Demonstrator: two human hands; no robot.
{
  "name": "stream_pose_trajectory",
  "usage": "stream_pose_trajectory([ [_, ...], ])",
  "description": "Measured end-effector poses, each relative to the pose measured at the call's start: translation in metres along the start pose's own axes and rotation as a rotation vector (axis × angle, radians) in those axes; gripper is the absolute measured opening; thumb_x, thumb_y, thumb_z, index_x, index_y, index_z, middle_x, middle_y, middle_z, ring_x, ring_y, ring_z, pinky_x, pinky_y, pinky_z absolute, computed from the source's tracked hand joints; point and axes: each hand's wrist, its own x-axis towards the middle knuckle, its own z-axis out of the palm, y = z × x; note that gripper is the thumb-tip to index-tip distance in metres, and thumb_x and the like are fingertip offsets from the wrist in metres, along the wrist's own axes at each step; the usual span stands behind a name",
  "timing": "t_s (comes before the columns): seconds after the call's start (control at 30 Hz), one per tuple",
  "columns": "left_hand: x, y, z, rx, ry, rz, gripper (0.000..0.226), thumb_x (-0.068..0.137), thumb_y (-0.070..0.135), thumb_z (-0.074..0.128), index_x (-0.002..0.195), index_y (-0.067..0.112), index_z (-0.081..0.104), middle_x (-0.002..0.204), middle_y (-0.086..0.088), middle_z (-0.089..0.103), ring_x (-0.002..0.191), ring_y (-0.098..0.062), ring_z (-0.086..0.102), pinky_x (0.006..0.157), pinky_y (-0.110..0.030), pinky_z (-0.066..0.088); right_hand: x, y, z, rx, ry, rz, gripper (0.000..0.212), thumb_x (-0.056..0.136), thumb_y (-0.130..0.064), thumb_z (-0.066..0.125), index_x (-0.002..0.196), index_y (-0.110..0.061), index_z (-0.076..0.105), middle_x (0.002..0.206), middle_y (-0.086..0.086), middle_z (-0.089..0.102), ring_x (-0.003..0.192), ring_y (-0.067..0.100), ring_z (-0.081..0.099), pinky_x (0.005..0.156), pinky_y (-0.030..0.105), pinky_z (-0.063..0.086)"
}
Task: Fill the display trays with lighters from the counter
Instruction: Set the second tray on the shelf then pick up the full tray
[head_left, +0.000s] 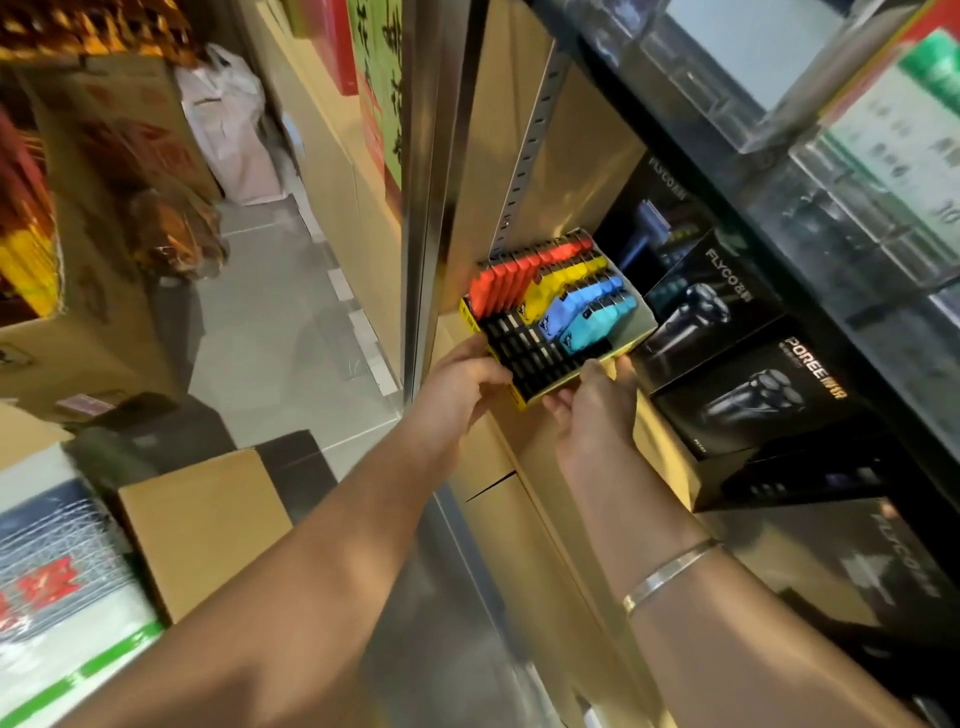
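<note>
- Left fingers (485, 382) — curled under and round the near-left corner of the tray (631, 340), thumb on the yellow front edge. A firm corner hold, not a pinch.
- Right fingers (621, 369) — curled up over the near-right front rim, thumb side on top; fingertips partly hidden behind the rim, so how deep they reach I can't tell.
- Both hands, left hand (462, 387) and right hand (592, 405), carry the tray between them at shelf height. It is tilted, far end higher, and sits at the shelf (493, 452) edge beside the black shaver boxes (722, 312), touching or just beside the nearest one.
- Tray contents: lighters (550, 291) stand in rows — red, yellow, blue, teal — filling the far part. The near black slots (524, 353) are empty, so by my guess abt half is left to fill.
- Step in hand, as I read it: handling the part-filled tray at the shelf — in or out I can't tell.
- To do it well: keep both corners gripped evenly and level the tray, since the lighters stand loose in their slots and the tilt could tip them toward the empty near rows.
- Move it straight along the shelf, w/o twisting; the right side runs close to the shaver boxes and could snag.
- Mind the metal upright (524, 171) on the left too.
- Don't squeeze the card walls; they look thin and may buckle.
</note>
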Motion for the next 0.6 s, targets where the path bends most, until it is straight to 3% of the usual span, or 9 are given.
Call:
stream_pose_trajectory([
  [0.07, -0.009, 0.004, -0.003, 0.067, 0.026, -0.03, 0.05, 0.082, -0.001, 0.05, 0.126, 0.023, 0.051, 0.118, 0.008, 0.059, 0.115, -0.01, 0.052, 0.1, -0.031, 0.039, -0.01, 0.001, -0.004, -0.001, -0.016, 0.021, 0.046, 0.098, -0.014, 0.042, 0.141, -0.027, 0.033, 0.137, 0.011, 0.045, 0.11, 0.025, 0.053, 0.064, 0.025, 0.049],
  [0.17, -0.034, 0.015, -0.01, 0.209, 0.036, -0.035, 0.056, 0.085, 0.005, 0.052, 0.137, 0.022, 0.043, 0.129, 0.009, 0.045, 0.119, -0.01, 0.041, 0.104, -0.031, 0.035, -0.035, -0.002, -0.009, -0.111, 0.003, 0.047, 0.039, 0.097, -0.011, 0.042, 0.135, -0.02, 0.04, 0.128, 0.011, 0.051, 0.106, 0.023, 0.056, 0.074, 0.029, 0.05],
  [0.27, -0.066, 0.028, -0.017, 0.294, 0.132, -0.059, 0.046, 0.088, 0.004, 0.049, 0.13, 0.022, 0.051, 0.117, 0.012, 0.057, 0.118, -0.013, 0.048, 0.106, -0.033, 0.036, -0.069, -0.011, -0.012, -0.254, 0.009, 0.107, 0.034, 0.093, -0.003, 0.04, 0.125, -0.01, 0.049, 0.115, 0.018, 0.058, 0.101, 0.032, 0.059, 0.087, 0.039, 0.052],
  [0.37, -0.106, 0.043, -0.024, 0.379, 0.224, -0.017, 0.034, 0.088, -0.003, 0.047, 0.114, 0.016, 0.059, 0.108, 0.004, 0.06, 0.11, -0.018, 0.054, 0.094, -0.027, 0.039, -0.118, -0.021, -0.016, -0.272, -0.076, 0.093, 0.028, 0.089, 0.003, 0.043, 0.111, -0.003, 0.059, 0.092, 0.013, 0.06, 0.079, 0.021, 0.057, 0.072, 0.026, 0.048],
  [0.5, -0.171, 0.06, -0.031, 0.501, 0.308, 0.024, 0.029, 0.089, -0.007, 0.046, 0.091, 0.02, 0.058, 0.098, -0.002, 0.06, 0.1, -0.019, 0.054, 0.091, -0.026, 0.038, -0.186, -0.033, -0.026, -0.525, -0.242, 0.049, 0.027, 0.088, 0.0, 0.045, 0.076, -0.021, 0.056, 0.08, 0.008, 0.06, 0.075, 0.018, 0.054, 0.071, 0.027, 0.045],
  [0.6, -0.225, 0.066, -0.035, 0.488, 0.342, -0.001, 0.03, 0.088, -0.014, 0.042, 0.099, 0.006, 0.061, 0.104, -0.017, 0.062, 0.093, -0.022, 0.054, 0.086, -0.023, 0.039, -0.228, -0.038, -0.037, -0.635, -0.379, -0.003, 0.019, 0.091, -0.002, 0.046, 0.083, -0.012, 0.06, 0.073, 0.003, 0.054, 0.065, 0.014, 0.048, 0.058, 0.015, 0.04],
])
